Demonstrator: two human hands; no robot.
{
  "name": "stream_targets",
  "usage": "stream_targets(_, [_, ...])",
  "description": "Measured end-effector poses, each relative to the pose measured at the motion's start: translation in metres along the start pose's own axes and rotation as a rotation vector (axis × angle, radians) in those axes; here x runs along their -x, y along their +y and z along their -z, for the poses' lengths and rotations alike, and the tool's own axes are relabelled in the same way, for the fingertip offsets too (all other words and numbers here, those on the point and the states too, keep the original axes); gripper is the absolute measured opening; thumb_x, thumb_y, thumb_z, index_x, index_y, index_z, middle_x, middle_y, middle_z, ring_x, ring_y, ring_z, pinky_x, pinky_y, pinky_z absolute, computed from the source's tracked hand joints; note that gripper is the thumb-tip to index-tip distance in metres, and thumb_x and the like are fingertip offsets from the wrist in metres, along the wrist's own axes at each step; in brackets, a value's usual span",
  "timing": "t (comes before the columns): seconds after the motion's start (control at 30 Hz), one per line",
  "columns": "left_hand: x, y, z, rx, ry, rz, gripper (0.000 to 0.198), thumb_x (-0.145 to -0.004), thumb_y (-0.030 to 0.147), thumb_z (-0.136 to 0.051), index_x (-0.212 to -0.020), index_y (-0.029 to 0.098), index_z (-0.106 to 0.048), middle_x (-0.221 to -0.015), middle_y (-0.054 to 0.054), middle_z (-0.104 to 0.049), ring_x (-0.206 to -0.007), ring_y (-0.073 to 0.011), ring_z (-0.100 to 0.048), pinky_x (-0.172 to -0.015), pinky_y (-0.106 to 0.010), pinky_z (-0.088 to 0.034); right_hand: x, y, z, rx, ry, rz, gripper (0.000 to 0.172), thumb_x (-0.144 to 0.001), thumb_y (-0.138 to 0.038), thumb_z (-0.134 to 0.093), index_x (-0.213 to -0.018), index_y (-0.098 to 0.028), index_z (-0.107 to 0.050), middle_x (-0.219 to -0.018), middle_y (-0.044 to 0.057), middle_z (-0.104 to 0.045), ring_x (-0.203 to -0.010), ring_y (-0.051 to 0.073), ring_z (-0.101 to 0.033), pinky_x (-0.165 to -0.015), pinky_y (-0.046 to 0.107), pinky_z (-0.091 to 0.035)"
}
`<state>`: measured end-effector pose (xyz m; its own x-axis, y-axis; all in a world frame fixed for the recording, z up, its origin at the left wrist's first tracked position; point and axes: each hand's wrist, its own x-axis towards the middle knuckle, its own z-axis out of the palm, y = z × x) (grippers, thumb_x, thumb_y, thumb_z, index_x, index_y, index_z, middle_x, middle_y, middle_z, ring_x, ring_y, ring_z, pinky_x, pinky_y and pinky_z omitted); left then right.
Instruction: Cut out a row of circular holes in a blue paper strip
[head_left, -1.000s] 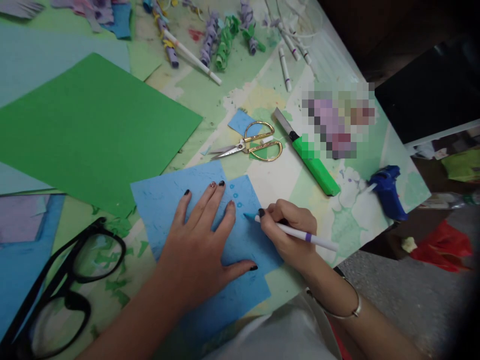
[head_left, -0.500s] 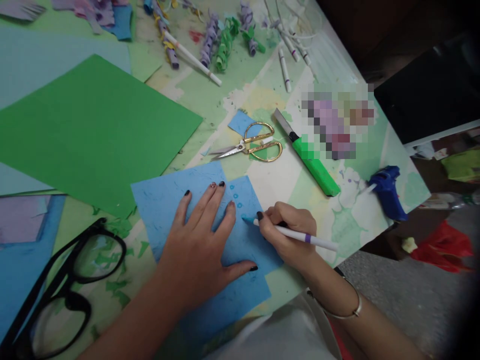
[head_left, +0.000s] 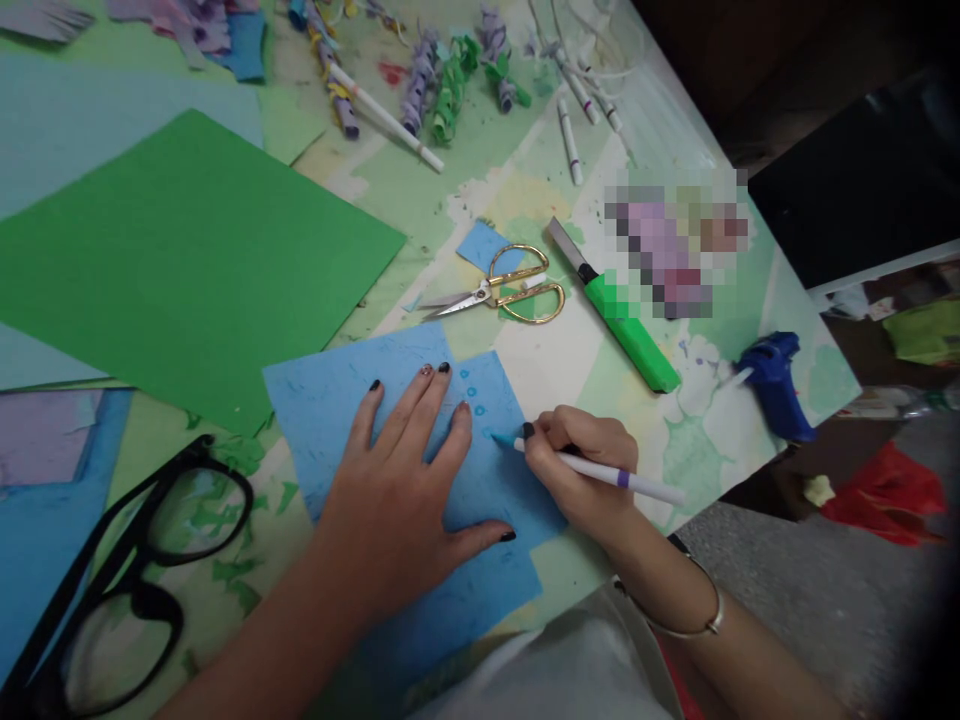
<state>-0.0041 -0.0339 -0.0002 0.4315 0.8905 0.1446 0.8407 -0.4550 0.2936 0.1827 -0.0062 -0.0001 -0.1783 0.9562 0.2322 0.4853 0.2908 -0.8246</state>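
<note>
so the blue paper sheets, looks like 2 overlapping, lie right by the near edge of the surface, which has a green, white n yellow pattern. left hand is flat on them, palm down, fingers apart tho the middle n ring ones are p much together, thumb stuck out to the side. right hand has its thumb n fingers clamped on a slim white marker w/ a purple band, blue tip aimed down at the paper. tip's by a short row of tiny blue rings, can't tell if it's actually touching rn. thin metal bangle on that wrist btw.

past the sheets, further from the near edge, there's scissors w/ gold loop handles, partly on a small blue paper scrap, blades a bit apart. next to those, a bright green box cutter, blade out. blue glue gun is by the right corner. big green paper sheet n black-framed glasses r off to the left of the sheets. curly purple n green paper rolls sit well apart from the near edge, w/ more white markers close to the right edge.
</note>
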Motion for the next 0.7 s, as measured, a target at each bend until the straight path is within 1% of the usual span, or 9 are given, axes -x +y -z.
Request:
stream_targets(0.1, [0.0003, 0.0001, 0.0005, -0.001, 0.002, -0.001, 0.081, -0.072, 0.065, -0.063, -0.126, 0.005, -0.056, -0.148, -0.029, -0.038, -0.139, -0.0415, -0.033, -0.11, -0.065, -0.026, 0.0003, -0.0002, 0.0009, 0.021, -0.023, 0.021, 0.04, -0.08, -0.01, -0.056, -0.055, -0.019, -0.026, -0.051, -0.007, -0.026, -0.045, 0.005, -0.026, -0.045, 0.023, -0.025])
stream_targets(0.2, [0.0001, -0.0001, 0.0003, -0.004, -0.003, -0.005, 0.081, -0.072, 0.065, -0.063, -0.126, 0.005, -0.056, -0.147, -0.029, -0.038, -0.139, -0.0415, -0.033, -0.111, -0.065, -0.025, 0.0004, -0.0009, 0.0013, 0.008, -0.051, 0.009, 0.038, -0.083, -0.014, -0.057, -0.056, -0.019, -0.032, -0.052, -0.007, -0.033, -0.045, 0.005, -0.033, -0.046, 0.023, -0.029])
stream_targets(0.27, [-0.0002, -0.0001, 0.0002, -0.004, -0.001, -0.008, 0.081, -0.071, 0.065, -0.064, -0.126, 0.005, -0.056, -0.147, -0.029, -0.038, -0.139, -0.0417, -0.033, -0.111, -0.065, -0.026, 0.0003, -0.0014, 0.0011, -0.008, -0.06, -0.003, 0.037, -0.084, -0.015, -0.059, -0.057, -0.019, -0.034, -0.052, -0.007, -0.036, -0.046, 0.005, -0.036, -0.046, 0.023, -0.029])
stream_targets(0.37, [-0.0005, 0.0001, 0.0005, -0.001, 0.001, -0.004, 0.082, -0.071, 0.065, -0.065, -0.126, 0.006, -0.055, -0.148, -0.029, -0.038, -0.139, -0.0421, -0.033, -0.11, -0.066, -0.026, -0.0001, -0.0021, 0.0003, 0.0, -0.046, -0.016, 0.038, -0.085, -0.015, -0.059, -0.058, -0.019, -0.032, -0.052, -0.007, -0.034, -0.046, 0.005, -0.034, -0.046, 0.022, -0.029])
stream_targets(0.57, [-0.0004, 0.0011, 0.0014, 0.01, -0.013, 0.006, 0.081, -0.071, 0.063, -0.065, -0.127, 0.006, -0.055, -0.148, -0.029, -0.037, -0.14, -0.0421, -0.032, -0.112, -0.065, -0.025, -0.0002, -0.0026, -0.0013, 0.009, 0.013, -0.028, 0.041, -0.081, -0.01, -0.057, -0.059, -0.019, -0.024, -0.053, -0.007, -0.026, -0.047, 0.005, -0.027, -0.045, 0.022, -0.025])
stream_targets(0.7, [-0.0005, 0.0012, 0.0012, 0.014, -0.005, 0.007, 0.081, -0.071, 0.064, -0.066, -0.126, 0.005, -0.056, -0.148, -0.029, -0.038, -0.139, -0.0422, -0.033, -0.111, -0.065, -0.025, 0.0013, -0.0015, -0.0006, 0.009, 0.021, -0.027, 0.04, -0.078, -0.008, -0.056, -0.058, -0.019, -0.023, -0.052, -0.007, -0.023, -0.046, 0.005, -0.025, -0.045, 0.022, -0.023])
